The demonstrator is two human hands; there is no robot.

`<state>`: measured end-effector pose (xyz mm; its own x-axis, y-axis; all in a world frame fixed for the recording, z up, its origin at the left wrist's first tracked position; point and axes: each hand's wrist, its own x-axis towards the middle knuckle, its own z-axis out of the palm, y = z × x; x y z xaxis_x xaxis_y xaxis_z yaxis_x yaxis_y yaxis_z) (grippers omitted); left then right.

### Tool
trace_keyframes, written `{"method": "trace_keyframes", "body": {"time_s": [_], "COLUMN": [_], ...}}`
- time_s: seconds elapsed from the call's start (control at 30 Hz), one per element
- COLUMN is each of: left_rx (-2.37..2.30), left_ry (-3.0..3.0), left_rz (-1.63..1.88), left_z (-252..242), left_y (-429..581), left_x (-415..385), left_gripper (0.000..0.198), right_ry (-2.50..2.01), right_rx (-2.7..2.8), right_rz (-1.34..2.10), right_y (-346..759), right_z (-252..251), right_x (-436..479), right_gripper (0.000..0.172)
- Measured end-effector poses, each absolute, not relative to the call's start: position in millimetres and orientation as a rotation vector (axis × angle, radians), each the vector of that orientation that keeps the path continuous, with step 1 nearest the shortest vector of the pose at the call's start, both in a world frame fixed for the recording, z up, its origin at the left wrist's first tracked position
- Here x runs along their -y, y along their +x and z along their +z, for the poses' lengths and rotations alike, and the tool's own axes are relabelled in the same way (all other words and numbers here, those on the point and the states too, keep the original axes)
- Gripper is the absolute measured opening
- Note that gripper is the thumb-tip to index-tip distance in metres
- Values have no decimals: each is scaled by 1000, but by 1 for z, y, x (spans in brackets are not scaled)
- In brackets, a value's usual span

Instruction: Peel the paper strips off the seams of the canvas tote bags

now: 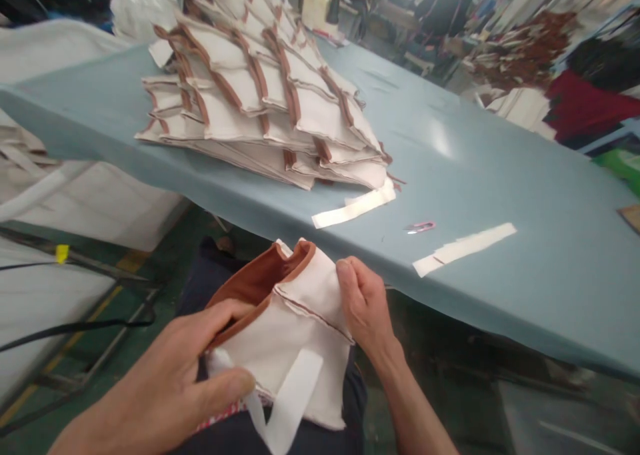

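Observation:
Between my hands, over my lap, is a cream fabric bag point(315, 275) with brown lining and a raw seam across its outside. My left hand point(200, 355) grips its near left edge, thumb outside and fingers inside the brown opening. A white strip point(295, 395) hangs in a loop by the left thumb; where it joins the bag is hidden. My right hand point(365, 295) is closed on the bag's right side, the fingers curled with the thumb on top.
A large pile of similar cream and brown sewn pieces point(270, 95) covers the far left of the blue table point(500, 175). Pink-handled thread snips point(420, 228) lie near the edge, between a cream strip point(355, 205) and another cream strip point(465, 247). A metal frame point(100, 355) stands at left.

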<state>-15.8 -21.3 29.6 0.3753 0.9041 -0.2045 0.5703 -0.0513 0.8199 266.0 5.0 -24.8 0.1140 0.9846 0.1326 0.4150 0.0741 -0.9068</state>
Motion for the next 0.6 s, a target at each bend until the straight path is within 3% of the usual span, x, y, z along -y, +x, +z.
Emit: {"method": "trace_keyframes", "body": {"time_s": [0.17, 0.27, 0.6], "left_rx": [-1279, -1157, -1087], "left_ry": [1711, 1798, 2111], "left_rz": [594, 645, 639], "left_z": [44, 42, 59], "left_y": [0, -1, -13], "left_x": [-14, -25, -39], "left_gripper": [18, 27, 31], "right_ry": [-1509, -1504, -1497], "right_rx": [1540, 1542, 1426], "right_rz": [647, 617, 874], "right_y": [262, 257, 226], "right_z": [-2, 1, -29], "right_x": [-6, -9, -10], "right_gripper": [49, 49, 51]}}
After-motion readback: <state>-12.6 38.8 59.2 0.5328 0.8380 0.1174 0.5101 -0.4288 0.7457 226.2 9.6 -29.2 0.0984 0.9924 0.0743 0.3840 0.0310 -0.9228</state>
